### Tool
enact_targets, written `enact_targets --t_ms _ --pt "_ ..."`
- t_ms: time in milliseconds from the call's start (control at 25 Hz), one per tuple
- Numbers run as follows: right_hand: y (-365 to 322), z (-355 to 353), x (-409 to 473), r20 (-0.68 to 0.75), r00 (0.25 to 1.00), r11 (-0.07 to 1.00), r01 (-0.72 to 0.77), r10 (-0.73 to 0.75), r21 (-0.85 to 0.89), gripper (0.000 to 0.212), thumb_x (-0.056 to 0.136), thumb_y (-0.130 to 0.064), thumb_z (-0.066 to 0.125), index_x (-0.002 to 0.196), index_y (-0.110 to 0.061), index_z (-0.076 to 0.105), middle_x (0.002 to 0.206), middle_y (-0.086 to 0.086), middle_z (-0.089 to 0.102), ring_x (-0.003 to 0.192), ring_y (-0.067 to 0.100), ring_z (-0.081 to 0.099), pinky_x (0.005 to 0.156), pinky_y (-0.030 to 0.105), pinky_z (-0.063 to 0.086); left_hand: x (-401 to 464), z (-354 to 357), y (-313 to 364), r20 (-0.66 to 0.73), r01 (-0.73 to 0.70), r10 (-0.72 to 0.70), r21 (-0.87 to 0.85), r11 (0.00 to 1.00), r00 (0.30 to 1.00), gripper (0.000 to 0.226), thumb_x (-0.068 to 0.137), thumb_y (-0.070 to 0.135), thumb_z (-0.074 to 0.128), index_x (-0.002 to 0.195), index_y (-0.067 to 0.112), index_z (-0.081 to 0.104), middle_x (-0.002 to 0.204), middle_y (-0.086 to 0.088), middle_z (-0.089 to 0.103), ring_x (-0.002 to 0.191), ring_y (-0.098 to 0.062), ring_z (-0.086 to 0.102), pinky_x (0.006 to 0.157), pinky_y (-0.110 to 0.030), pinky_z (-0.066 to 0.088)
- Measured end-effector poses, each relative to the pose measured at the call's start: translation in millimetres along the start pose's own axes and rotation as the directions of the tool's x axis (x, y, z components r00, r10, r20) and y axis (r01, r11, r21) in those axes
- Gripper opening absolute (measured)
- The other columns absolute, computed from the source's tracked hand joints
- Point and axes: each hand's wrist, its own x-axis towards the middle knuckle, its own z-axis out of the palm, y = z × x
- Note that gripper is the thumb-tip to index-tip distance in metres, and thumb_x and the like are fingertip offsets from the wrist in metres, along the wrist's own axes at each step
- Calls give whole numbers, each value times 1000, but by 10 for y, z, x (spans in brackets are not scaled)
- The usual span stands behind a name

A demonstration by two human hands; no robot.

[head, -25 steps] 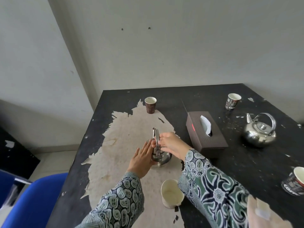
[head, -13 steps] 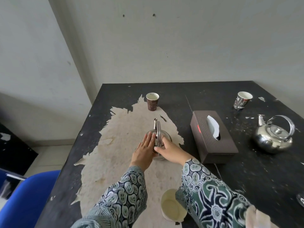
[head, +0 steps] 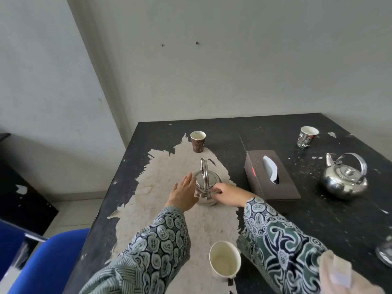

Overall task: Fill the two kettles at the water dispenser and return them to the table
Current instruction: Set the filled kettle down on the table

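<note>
- Leftmost, the left hand (head: 184, 193) lies flat against the left wall of the near kettle (head: 206, 183), its grip spread and clasping nothing; a sideways push from it could slide the kettle across the worn pale patch of the tabletop (head: 265, 128).
- Next, the right hand (head: 228, 193) rests its fingers on the kettle's near side by the handle foot; whether this grip has closed on anything cannot be told. The upright handle (head: 204, 174) is unheld, so any lift begun from the body risks tilting and spilling.
- Below, an open paper cup (head: 224, 261) stands near the tabletop's front edge between both sleeves; a withdrawing forearm could topple it.
- Right of centre, the tissue box (head: 271, 179) is exposed to the right elbow.
- Rightmost, the second kettle (head: 344, 180) stands untouched near the right edge.
</note>
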Motion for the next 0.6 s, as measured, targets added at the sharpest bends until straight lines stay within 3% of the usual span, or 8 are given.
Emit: enact_targets --t_ms 120,240,440,600 --pt "-154 -222 -355 -56 998 999 35 -36 -31 31 92 -25 47 120 -15 55 127 5 56 112 17 52 94 29 40 -295 -258 84 -40 -5 5 7 1000 999 46 92 24 51 135 14 38 144 -6 39 128 -23 42 108 -42 34" --pt "-331 -398 -720 -152 985 996 89 -86 8 25 92 -23 45 113 -17 59 118 4 61 97 14 56 87 29 43 -613 -541 233 -145 -43 42 -5 999 989 30 93 26 46 121 18 53 125 -3 57 110 -20 55 94 -37 45" --pt "-544 -449 -1262 -322 937 986 157 -132 53 19 91 -17 45 93 -19 64 99 5 70 85 21 64 88 38 50 -1013 -913 535 -308 -154 136 -35 988 942 23 91 25 43 101 17 62 105 -3 67 93 -24 61 82 -40 50" --pt "-443 -510 -1639 -397 910 983 164 -120 78 25 87 -9 43 78 -22 63 76 -6 66 75 17 62 83 34 50 -1187 -1070 904 -436 -236 198 -34 971 878 22 89 23 44 97 21 64 99 0 68 88 -23 61 69 -29 40"
